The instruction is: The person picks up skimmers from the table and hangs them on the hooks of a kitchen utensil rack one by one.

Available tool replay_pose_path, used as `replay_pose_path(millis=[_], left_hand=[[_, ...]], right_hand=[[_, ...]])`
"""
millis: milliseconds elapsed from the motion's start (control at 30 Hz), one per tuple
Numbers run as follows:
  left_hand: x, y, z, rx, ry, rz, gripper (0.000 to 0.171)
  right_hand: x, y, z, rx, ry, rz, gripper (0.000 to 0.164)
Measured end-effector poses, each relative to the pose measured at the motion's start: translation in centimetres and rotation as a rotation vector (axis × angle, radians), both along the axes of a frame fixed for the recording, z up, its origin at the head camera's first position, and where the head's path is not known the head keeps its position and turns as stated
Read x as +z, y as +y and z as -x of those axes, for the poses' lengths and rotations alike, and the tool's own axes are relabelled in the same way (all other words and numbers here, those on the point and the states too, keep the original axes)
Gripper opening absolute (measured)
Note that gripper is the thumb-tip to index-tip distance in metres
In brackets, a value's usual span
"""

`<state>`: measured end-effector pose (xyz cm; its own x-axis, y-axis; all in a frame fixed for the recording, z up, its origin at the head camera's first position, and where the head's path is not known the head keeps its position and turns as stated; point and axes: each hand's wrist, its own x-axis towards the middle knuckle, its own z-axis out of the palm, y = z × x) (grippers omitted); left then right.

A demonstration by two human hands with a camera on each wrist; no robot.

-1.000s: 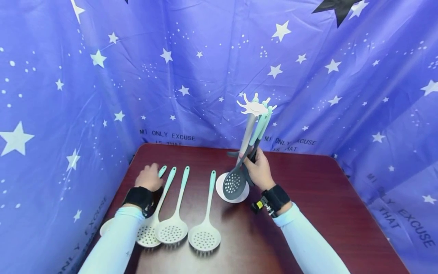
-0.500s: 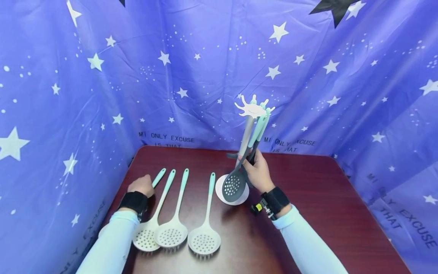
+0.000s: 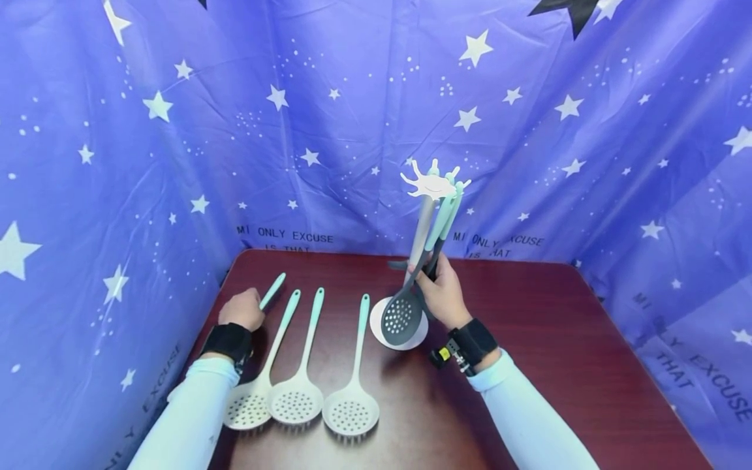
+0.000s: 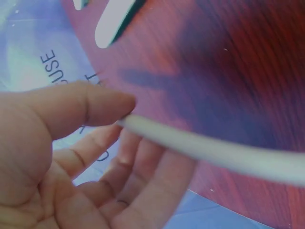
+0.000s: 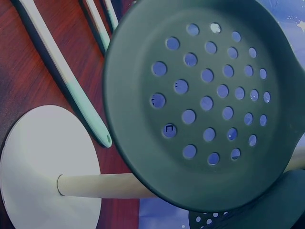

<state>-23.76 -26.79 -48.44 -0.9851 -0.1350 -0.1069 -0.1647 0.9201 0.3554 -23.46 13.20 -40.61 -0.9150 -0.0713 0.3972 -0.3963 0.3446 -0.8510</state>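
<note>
At the left of the head view my left hand (image 3: 242,309) holds a skimmer by its handle (image 3: 273,291), mint at the end. The left wrist view shows the thumb and fingers pinching its pale shaft (image 4: 209,150); the skimmer's head is hidden behind my sleeve. My right hand (image 3: 444,294) grips at the pole of a white utensil stand (image 3: 433,186), around the dark shafts hanging there. A dark grey skimmer (image 3: 402,318) with a mint handle hangs from the stand in front, its holed head large in the right wrist view. Behind it, more dark utensils overlap.
Three pale skimmers with mint handles lie on the dark red table (image 3: 529,326): a left one (image 3: 249,406), a middle one (image 3: 296,398) and a right one (image 3: 351,410). The stand's round white base (image 3: 378,326) rests beside the right one. A starry blue curtain (image 3: 352,130) surrounds the table.
My left hand has shifted left and taken hold of the leftmost skimmer, whose handle end has risen. That skimmer's head has slipped out of sight behind the sleeve. My right hand stays at the stand.
</note>
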Motion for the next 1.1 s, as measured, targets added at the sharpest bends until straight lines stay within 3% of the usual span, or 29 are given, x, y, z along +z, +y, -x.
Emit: replay_pose_path(millis=[233, 433, 500, 733, 833, 933, 1100], left_hand=[[0.2, 0.0, 0.7, -0.012, 0.168, -0.025, 0.019], [1.4, 0.6, 1.2, -0.02, 0.325, -0.064, 0.021], [1.9, 1.0, 1.2, -0.021, 0.374, -0.079, 0.023], [3.5, 3.5, 1.9, -0.009, 0.577, -0.145, 0.025], [4.0, 4.7, 2.3, -0.012, 0.652, -0.183, 0.025], [4.7, 5.9, 2.6, -0.022, 0.697, -0.214, 0.025], [6.1, 8.0, 2.5, -0.062, 0.708, -0.255, 0.028]], right_hand=[[-0.1, 0.1, 0.0, 0.005, -0.025, 0.009, 0.023], [-0.2, 0.3, -0.1, 0.006, -0.034, 0.014, 0.023], [-0.2, 0.4, -0.2, 0.003, -0.04, 0.014, 0.023], [-3.1, 1.4, 2.1, -0.001, 0.03, 0.005, 0.027], [-2.8, 1.2, 2.1, -0.002, 0.027, 0.0, 0.026], [-2.7, 1.1, 2.1, 0.007, 0.027, 0.006, 0.027], [-2.9, 1.0, 2.1, 0.019, 0.024, 0.017, 0.027]])
